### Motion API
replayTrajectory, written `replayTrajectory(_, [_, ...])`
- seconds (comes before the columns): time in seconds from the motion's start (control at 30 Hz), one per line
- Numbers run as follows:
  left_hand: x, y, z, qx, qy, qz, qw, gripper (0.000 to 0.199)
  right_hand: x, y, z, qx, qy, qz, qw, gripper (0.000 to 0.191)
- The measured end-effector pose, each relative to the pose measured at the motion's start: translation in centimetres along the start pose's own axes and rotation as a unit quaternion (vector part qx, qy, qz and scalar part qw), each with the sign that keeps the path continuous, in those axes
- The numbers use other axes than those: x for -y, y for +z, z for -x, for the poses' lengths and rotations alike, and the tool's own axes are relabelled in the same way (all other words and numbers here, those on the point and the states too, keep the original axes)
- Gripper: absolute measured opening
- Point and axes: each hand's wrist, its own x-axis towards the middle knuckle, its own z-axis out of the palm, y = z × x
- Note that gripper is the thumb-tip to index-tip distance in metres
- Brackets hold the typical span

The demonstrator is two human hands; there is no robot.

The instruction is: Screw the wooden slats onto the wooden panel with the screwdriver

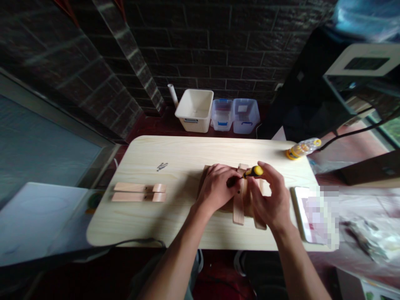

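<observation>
Between the fingertips and thumb of my right hand (271,198) is a short yellow-and-black screwdriver (254,171), its shaft pointing left. My left hand (217,187) has its fingers pinched together at the screwdriver's tip; whatever they hold is hidden. Under both hands lies a brown wooden block or board (202,177), largely covered. A pale wooden strip (238,210) with a dark hole crosses it, and a second strip (260,221) pokes out below my right hand. Two more wooden strips (133,196) lie side by side on the left of the table, near several dark screws (161,167).
The light wooden table (187,150) has rounded corners. A clear bottle with yellow ends (303,149) is at its back right, and a blurred white-screened device (304,212) at the right edge. A cream bin (195,112) and two clear plastic boxes (246,116) stand behind the table.
</observation>
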Motion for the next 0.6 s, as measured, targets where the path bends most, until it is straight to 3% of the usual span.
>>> replayTrajectory(0.33, [0.10, 0.08, 0.00, -0.002, 0.001, 0.002, 1.000, 0.009, 0.18, 0.39, 0.10, -0.001, 0.013, -0.016, 1.000, 0.047])
replayTrajectory(0.6, [-0.06, 0.05, -0.09, -0.006, 0.001, 0.014, 1.000, 0.010, 0.11, 0.00, -0.36, -0.098, 0.048, -0.089, 0.990, 0.058])
